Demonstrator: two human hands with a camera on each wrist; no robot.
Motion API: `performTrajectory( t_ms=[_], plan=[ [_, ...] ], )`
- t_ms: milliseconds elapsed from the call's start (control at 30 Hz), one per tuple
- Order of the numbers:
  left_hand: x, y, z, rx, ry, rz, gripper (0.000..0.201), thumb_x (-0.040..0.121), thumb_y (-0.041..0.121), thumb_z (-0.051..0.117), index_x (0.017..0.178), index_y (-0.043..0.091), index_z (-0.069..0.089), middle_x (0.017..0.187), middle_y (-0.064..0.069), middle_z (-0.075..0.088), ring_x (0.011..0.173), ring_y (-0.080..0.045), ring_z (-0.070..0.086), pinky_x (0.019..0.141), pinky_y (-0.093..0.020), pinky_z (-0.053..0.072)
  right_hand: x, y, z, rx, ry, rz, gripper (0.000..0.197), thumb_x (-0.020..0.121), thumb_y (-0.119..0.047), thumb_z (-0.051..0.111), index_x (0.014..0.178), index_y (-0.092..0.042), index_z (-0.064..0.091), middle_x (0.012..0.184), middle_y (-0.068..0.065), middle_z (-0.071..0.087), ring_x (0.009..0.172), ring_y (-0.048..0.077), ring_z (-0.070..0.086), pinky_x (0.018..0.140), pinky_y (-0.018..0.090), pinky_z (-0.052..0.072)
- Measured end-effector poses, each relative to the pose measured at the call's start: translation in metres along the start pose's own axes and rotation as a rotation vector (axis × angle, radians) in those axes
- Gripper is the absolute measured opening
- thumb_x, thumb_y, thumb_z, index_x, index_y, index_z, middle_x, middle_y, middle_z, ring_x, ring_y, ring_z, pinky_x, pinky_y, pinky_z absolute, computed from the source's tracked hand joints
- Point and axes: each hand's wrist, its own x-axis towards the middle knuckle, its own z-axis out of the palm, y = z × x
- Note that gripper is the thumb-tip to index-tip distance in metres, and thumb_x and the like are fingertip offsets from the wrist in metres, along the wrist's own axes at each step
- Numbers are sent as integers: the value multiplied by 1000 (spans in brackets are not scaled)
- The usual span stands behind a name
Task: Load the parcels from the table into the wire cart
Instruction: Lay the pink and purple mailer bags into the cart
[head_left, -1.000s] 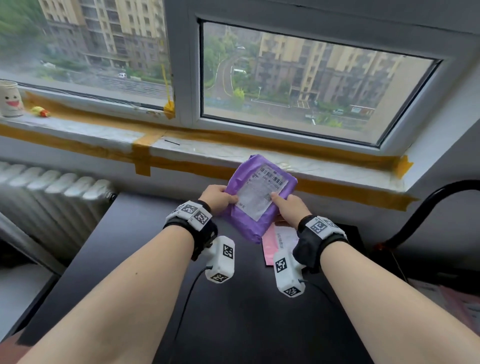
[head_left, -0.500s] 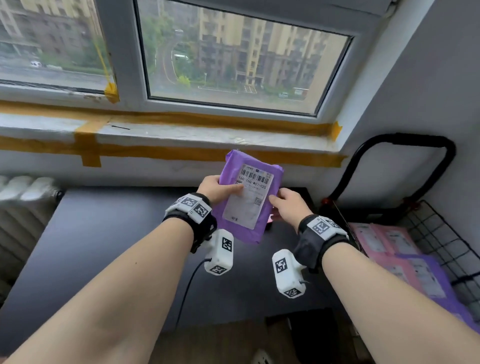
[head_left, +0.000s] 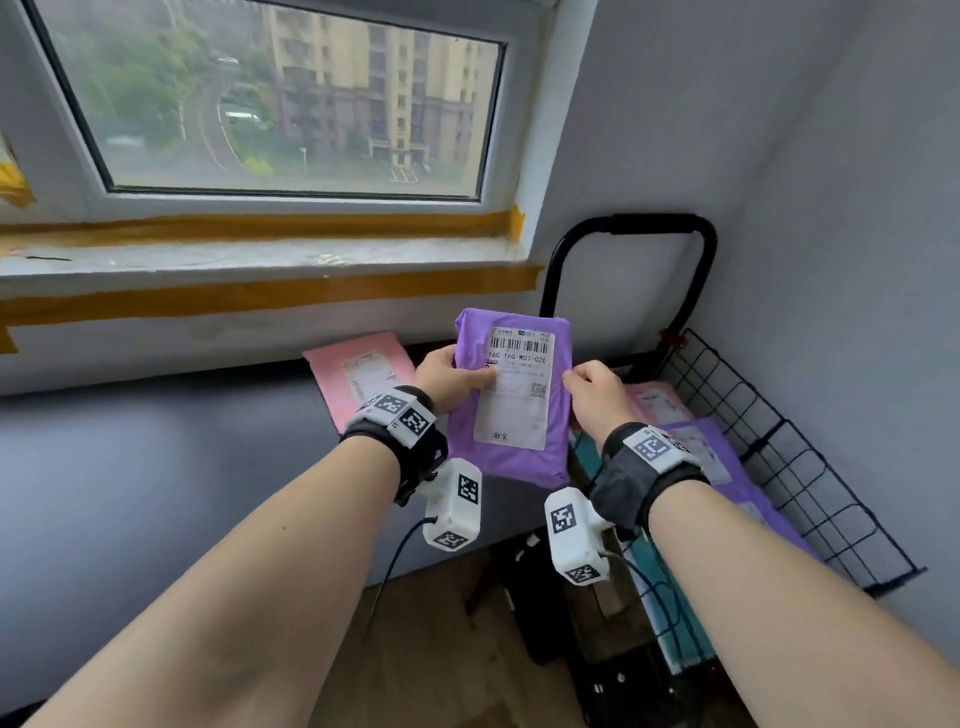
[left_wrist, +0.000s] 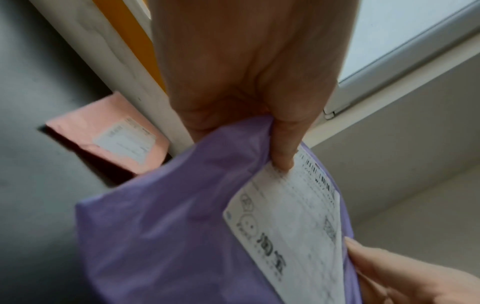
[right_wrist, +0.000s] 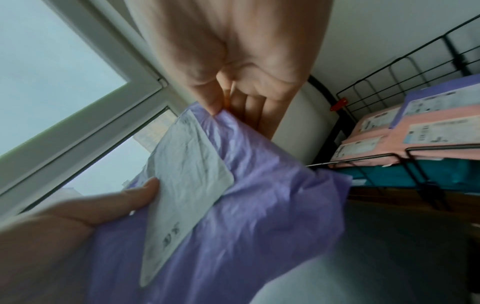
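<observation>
A purple parcel (head_left: 511, 400) with a white shipping label hangs in the air over the table's right end. My left hand (head_left: 449, 375) grips its left edge, thumb on the label (left_wrist: 283, 160). My right hand (head_left: 592, 392) pinches its right edge (right_wrist: 215, 109). A pink parcel (head_left: 363, 371) lies flat on the dark table (head_left: 156, 467) by the wall, left of my hands. The black wire cart (head_left: 795, 457) stands to the right, holding several pink and purple parcels (right_wrist: 415, 131).
A window sill with orange tape (head_left: 260, 296) runs behind the table. The cart's black handle (head_left: 628, 228) rises against the grey wall. Wooden floor (head_left: 441, 649) and dark items show below the table edge, with teal packages (right_wrist: 415, 172) under the cart's top layer.
Both hands have carried the purple parcel to the right, from over the table toward the cart. My view has swung right, bringing the cart in and uncovering the pink parcel on the table.
</observation>
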Motion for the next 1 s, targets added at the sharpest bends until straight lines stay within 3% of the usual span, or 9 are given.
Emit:
performTrajectory(
  t_ms=[100, 200, 233, 300, 367, 567, 700, 833, 1000],
  plan=[
    [-10, 2, 55, 1, -18, 17, 16, 83, 3, 69, 94, 13, 63, 102, -7, 66, 96, -26, 64, 94, -41, 51, -7, 30, -45, 160, -48, 37, 20, 89, -32, 61, 89, -14, 54, 104, 9, 65, 100, 28, 64, 91, 45, 52],
    [-26, 4, 114, 18, -60, 12, 17, 82, 4, 70, 87, 18, 62, 101, -6, 67, 94, -25, 65, 93, -42, 52, -13, 61, -98, 186, -84, 68, 20, 87, -16, 67, 98, -9, 52, 103, 8, 63, 90, 21, 65, 81, 34, 56],
    [-32, 6, 134, 33, -70, 9, 17, 82, 3, 71, 89, 16, 63, 101, -7, 67, 94, -25, 65, 93, -41, 52, -14, 72, -116, 194, -91, 80, 24, 86, -13, 69, 102, -8, 52, 107, 9, 64, 92, 22, 65, 84, 36, 56],
    [-40, 9, 172, 72, -68, 15, 23, 79, 4, 73, 99, 10, 64, 105, -9, 69, 97, -27, 66, 92, -42, 53, -13, 92, -149, 199, -87, 95, 29, 84, -11, 70, 106, -6, 54, 114, 15, 65, 100, 28, 65, 92, 45, 53],
    [-45, 13, 208, 113, -45, 14, 37, 75, 9, 76, 109, 7, 60, 111, -9, 67, 100, -27, 65, 93, -43, 52, -12, 110, -179, 179, -62, 90, 33, 83, -10, 70, 111, -2, 54, 113, 15, 65, 102, 29, 65, 93, 47, 52],
    [-54, 19, 291, 154, 21, 46, 63, 79, 13, 74, 134, 11, 42, 120, -4, 58, 102, -19, 59, 88, -29, 48, 3, 158, -246, 101, -63, 25, 32, 85, -9, 68, 113, -4, 54, 109, 8, 64, 94, 23, 63, 89, 36, 52],
    [-43, 14, 320, 219, 76, 24, 67, 82, 16, 71, 139, 14, 37, 126, -8, 59, 110, -23, 60, 97, -37, 49, 24, 187, -261, 37, -125, 23, 30, 83, -12, 71, 107, -7, 56, 111, 12, 66, 101, 28, 64, 94, 45, 50],
    [-17, 4, 336, 320, 114, -1, 71, 80, 19, 73, 141, 17, 37, 126, -8, 58, 114, -25, 58, 99, -39, 47, 51, 211, -259, 9, -209, 56, 31, 84, -13, 71, 111, -7, 55, 112, 12, 64, 103, 28, 62, 94, 44, 51],
    [36, -30, 353, 388, 85, -94, 56, 80, 17, 73, 129, 14, 47, 118, -9, 62, 102, -25, 63, 89, -37, 53, 103, 249, -245, -100, -282, 163, 37, 78, -14, 76, 106, 1, 57, 111, 20, 65, 103, 35, 62, 95, 49, 49]
  ],
)
